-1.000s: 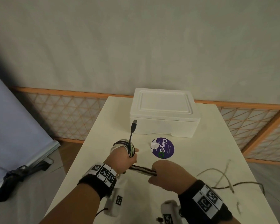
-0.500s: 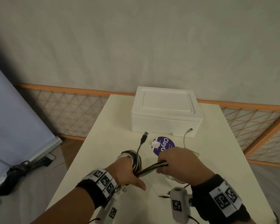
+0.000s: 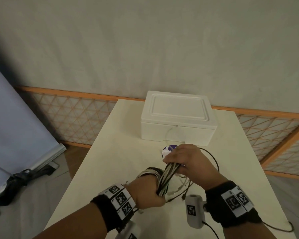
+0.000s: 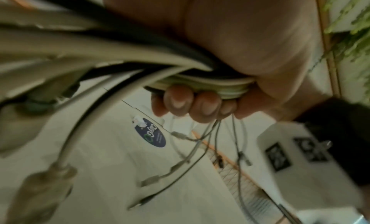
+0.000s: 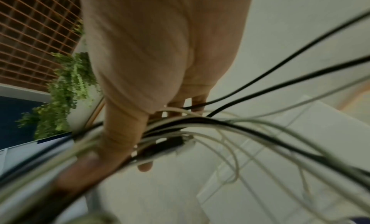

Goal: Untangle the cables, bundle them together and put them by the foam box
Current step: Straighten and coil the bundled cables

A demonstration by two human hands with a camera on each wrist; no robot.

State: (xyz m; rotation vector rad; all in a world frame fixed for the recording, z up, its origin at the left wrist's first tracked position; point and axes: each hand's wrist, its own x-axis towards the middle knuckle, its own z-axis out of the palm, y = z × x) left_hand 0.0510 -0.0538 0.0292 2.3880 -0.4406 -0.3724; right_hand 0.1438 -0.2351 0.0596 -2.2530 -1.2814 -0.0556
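Observation:
A bundle of black and white cables (image 3: 166,178) stretches between my two hands above the cream table (image 3: 110,152). My left hand (image 3: 145,192) holds a coil of the cables wound round it, and its fingers (image 4: 186,104) curl round the strands. My right hand (image 3: 185,157) grips the cable strands farther along, in front of the white foam box (image 3: 178,118). Loose ends with plugs (image 4: 152,180) dangle below the hands, and a black loop (image 3: 214,159) arcs out to the right. In the right wrist view the cables (image 5: 200,124) cross under the palm, blurred.
A round purple sticker (image 3: 169,148) lies on the table, partly hidden by my right hand. An orange lattice fence (image 3: 72,116) runs behind the table. A grey screen (image 3: 16,118) leans at the left, with a dark bag (image 3: 19,180) on the floor.
My right hand has carried the cable strands from near my body up and forward, round the left hand's coil. The loose plug ends have swung from near the box down below the hands.

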